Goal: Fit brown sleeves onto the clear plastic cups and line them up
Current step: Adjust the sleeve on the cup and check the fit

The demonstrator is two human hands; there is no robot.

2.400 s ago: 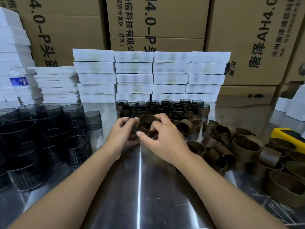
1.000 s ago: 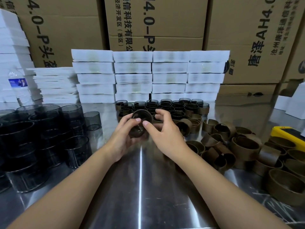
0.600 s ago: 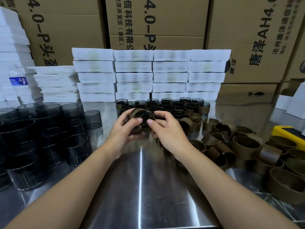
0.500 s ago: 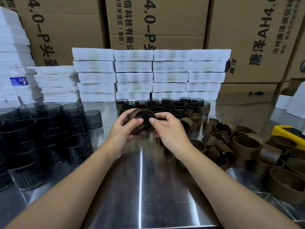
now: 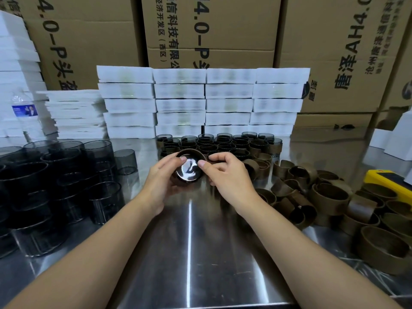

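Observation:
A clear cup with a brown sleeve around it (image 5: 189, 169) is held above the steel table, its glossy base tipped toward me. My left hand (image 5: 161, 179) grips it from the left, thumb on the rim. My right hand (image 5: 225, 172) holds its right side, thumb on the rim too. Just behind stand rows of sleeved cups (image 5: 223, 143). Bare clear cups (image 5: 60, 175) stand in stacks on the left. Loose brown sleeves (image 5: 323, 197) lie heaped on the right.
White flat boxes (image 5: 200, 103) are stacked behind the cup rows, with large cardboard cartons (image 5: 211, 30) behind them. A water bottle (image 5: 24, 112) stands at far left. A yellow device (image 5: 388, 181) lies at the right edge. The steel table (image 5: 189, 241) stretches toward me.
The sleeve has been slid onto the cup between both hands. The cup has since tipped so that its shiny base faces me, and both thumbs now rest on its rim.

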